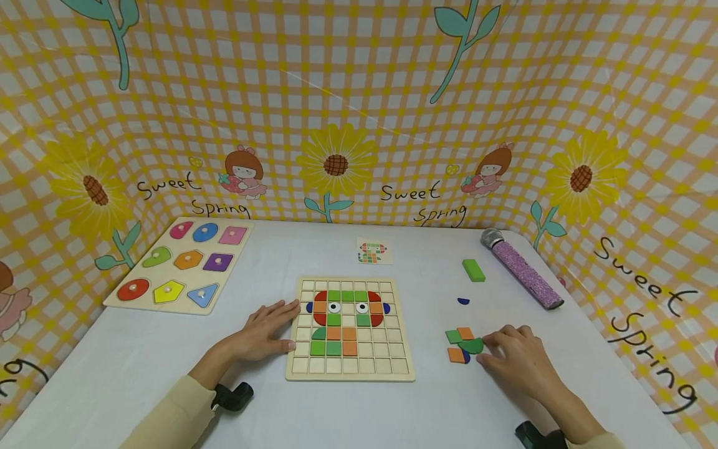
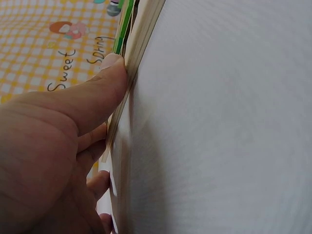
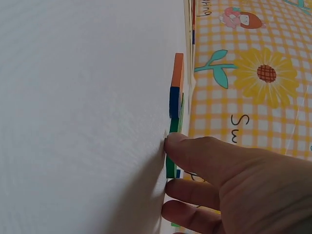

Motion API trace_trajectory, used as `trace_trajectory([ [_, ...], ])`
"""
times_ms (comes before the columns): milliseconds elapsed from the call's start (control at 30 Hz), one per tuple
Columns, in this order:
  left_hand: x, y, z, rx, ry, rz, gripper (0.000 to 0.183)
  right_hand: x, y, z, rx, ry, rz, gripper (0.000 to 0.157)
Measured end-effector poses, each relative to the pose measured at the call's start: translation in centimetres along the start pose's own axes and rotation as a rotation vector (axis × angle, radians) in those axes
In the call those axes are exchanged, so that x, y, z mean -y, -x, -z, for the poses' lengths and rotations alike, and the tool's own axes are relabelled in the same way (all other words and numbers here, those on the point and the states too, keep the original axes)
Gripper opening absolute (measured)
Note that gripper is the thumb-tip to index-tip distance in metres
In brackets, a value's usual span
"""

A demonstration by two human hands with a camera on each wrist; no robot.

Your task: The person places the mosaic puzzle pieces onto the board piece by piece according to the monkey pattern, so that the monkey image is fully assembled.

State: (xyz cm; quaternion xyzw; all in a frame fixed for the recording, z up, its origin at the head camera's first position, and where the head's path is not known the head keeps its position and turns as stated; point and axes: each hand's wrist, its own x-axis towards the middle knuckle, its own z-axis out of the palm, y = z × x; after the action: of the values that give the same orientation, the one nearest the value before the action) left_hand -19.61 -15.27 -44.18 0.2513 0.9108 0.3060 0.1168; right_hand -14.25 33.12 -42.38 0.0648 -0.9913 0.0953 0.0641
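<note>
A wooden grid board (image 1: 387, 366) lies in the middle of the table, with red, orange, green and blue pieces and two eye pieces forming a figure in its cells. My left hand (image 1: 255, 337) rests against the board's left edge, fingers extended; in the left wrist view the thumb (image 2: 105, 90) touches its side. My right hand (image 1: 518, 358) pinches the right end of a dark green half-round piece (image 1: 470, 345) between thumb and fingers. Around that piece lie orange squares (image 1: 456, 355), a green square (image 1: 453, 337) and a partly covered blue piece (image 1: 466, 357).
Behind the board lies a small pattern card (image 1: 374, 251). A shape puzzle board (image 1: 120, 298) is at the back left. To the right are a green block (image 1: 473, 270), a small blue half-round piece (image 1: 463, 301) and a glittery pink microphone (image 1: 524, 271). Checked cloth walls enclose the table.
</note>
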Motion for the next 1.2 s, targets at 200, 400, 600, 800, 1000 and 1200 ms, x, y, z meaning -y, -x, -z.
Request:
trace_trajectory([
  [200, 0.0, 0.0, 0.1, -0.002, 0.001, -0.005, 0.073, 0.1, -0.5, -0.1, -0.002, -0.003, 0.025, 0.031],
  [400, 0.0, 0.1, 0.1, 0.001, 0.002, -0.004, 0.073, 0.5, -1.1, -0.2, -0.023, -0.003, 0.075, 0.028],
  [600, 0.1, 0.1, 0.1, 0.001, 0.000, -0.009, 0.073, 0.8, -1.8, -0.4, 0.008, -0.013, 0.107, 0.031],
  [800, 0.2, 0.0, 0.0, 0.000, 0.001, -0.009, 0.074, 0.8, -2.1, -0.6, 0.025, -0.016, 0.119, 0.031],
  [1000, 0.3, -0.1, -0.1, 0.004, 0.002, -0.002, 0.074, 0.8, -2.0, -0.6, 0.004, -0.033, 0.148, 0.024],
  [1200, 0.3, -0.1, 0.0, 0.005, -0.006, 0.002, 0.074, 1.0, -2.1, -0.5, -0.040, -0.053, 0.195, 0.024],
])
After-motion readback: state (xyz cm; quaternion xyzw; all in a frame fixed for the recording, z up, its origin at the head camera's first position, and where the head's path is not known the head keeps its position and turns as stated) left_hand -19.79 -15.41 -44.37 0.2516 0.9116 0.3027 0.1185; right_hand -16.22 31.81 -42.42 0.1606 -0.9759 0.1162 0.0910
